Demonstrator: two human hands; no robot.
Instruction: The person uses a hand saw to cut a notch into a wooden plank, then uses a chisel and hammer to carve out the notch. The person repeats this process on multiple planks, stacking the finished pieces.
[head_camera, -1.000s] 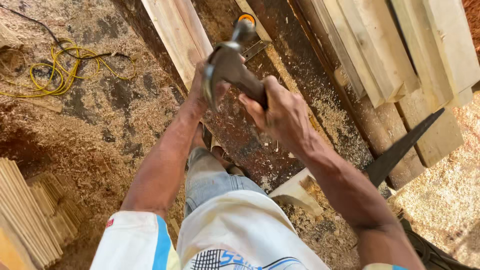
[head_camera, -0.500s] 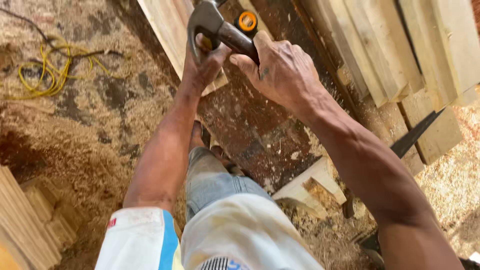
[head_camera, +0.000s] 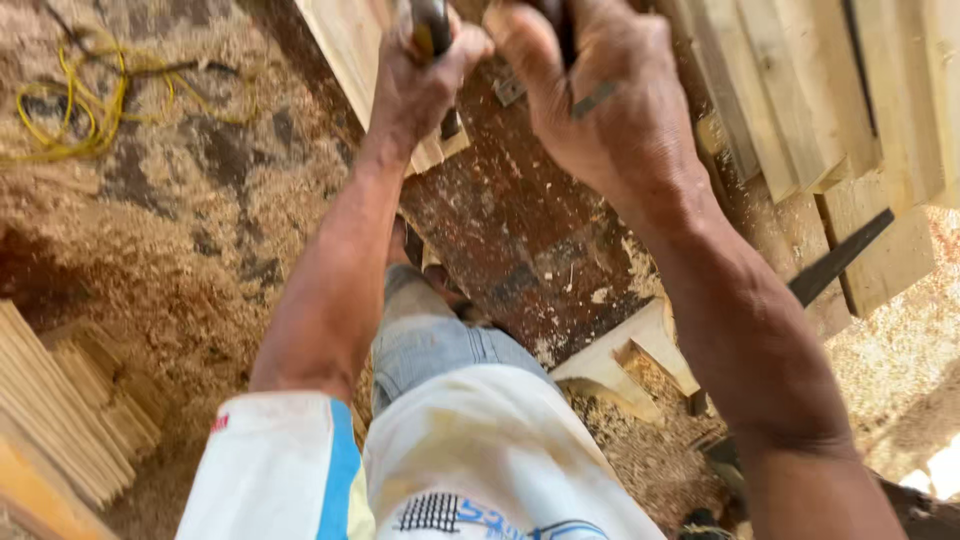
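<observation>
Both hands are clamping a dark metal hand tool (head_camera: 432, 25) at the frame's top edge: the left hand (head_camera: 420, 85) wrapping its handle, the right hand (head_camera: 590, 100) bracing its far end, steadying it above the rusty worktop (head_camera: 520, 240) beside pale planks (head_camera: 790, 90).

Both bare arms reach forward and up, nearly straight. The left hand (head_camera: 420, 85) is curled into a tight fist, knuckles toward the camera. The right hand (head_camera: 590, 100) sits close beside it — back of the hand facing up, fingers folded under, wrist bent
</observation>
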